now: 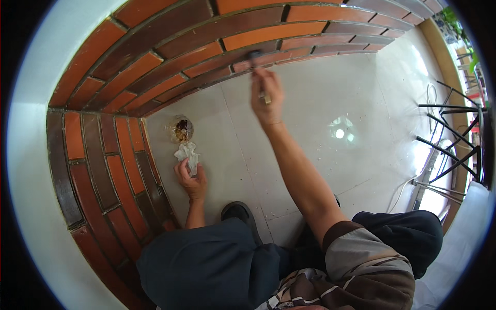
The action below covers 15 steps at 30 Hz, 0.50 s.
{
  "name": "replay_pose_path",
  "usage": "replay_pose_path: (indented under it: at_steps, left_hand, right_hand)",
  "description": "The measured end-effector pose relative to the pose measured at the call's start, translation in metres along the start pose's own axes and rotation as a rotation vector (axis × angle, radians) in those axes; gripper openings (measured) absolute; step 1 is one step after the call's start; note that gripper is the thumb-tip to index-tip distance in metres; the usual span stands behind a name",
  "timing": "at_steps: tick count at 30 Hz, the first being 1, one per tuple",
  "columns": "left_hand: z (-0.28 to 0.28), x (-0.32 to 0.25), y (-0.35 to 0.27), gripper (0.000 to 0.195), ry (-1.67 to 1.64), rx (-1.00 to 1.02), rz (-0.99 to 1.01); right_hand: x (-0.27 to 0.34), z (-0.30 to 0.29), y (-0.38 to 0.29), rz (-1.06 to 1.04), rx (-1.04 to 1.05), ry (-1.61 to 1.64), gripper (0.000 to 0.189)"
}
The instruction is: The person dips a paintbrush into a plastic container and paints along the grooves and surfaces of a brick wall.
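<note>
My right hand (267, 95) is raised in front of the brick wall (252, 35), closed around the handle of a brush-like tool (255, 58). The tool's dark head is blurred and overlaps the lower brick rows; whether it touches them I cannot tell. Low at the left, my left hand (192, 180) pinches a crumpled whitish cloth or tissue (187, 153). Just beyond the cloth, a clear plastic container or bag (181, 129) with something dark brown in it rests on the tiled floor near the wall corner.
A second brick wall (112, 166) runs along the left. Small crumbs are scattered on the floor tiles (310, 166). At the right are thin black metal legs (453, 135), a pale cable (401, 192) and a wooden edge (432, 42). My knees and a dark shoe (240, 213) are close below.
</note>
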State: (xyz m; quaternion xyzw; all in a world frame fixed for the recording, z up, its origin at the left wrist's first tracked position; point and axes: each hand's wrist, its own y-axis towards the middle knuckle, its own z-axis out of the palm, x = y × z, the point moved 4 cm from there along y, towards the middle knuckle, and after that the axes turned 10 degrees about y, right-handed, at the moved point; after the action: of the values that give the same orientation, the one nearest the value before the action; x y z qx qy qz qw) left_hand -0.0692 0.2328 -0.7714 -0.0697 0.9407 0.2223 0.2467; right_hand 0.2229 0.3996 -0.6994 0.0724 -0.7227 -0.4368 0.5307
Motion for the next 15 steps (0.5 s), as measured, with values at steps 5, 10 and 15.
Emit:
replay_pose_path:
  at_steps: [5, 10, 15]
  left_hand:
    - [0.002, -0.002, 0.003, 0.041, 0.002, 0.007, 0.037]
    - [0.005, 0.000, 0.001, 0.040, 0.007, -0.006, 0.061]
    - [0.005, 0.004, 0.002, 0.038, 0.040, -0.011, 0.101]
  right_hand:
    - [0.002, -0.027, -0.007, 0.028, -0.207, 0.007, 0.022]
    - [-0.015, -0.027, 0.017, 0.004, -0.081, 0.035, 0.018]
    - [-0.019, -0.047, 0.015, 0.104, -0.297, 0.067, 0.015]
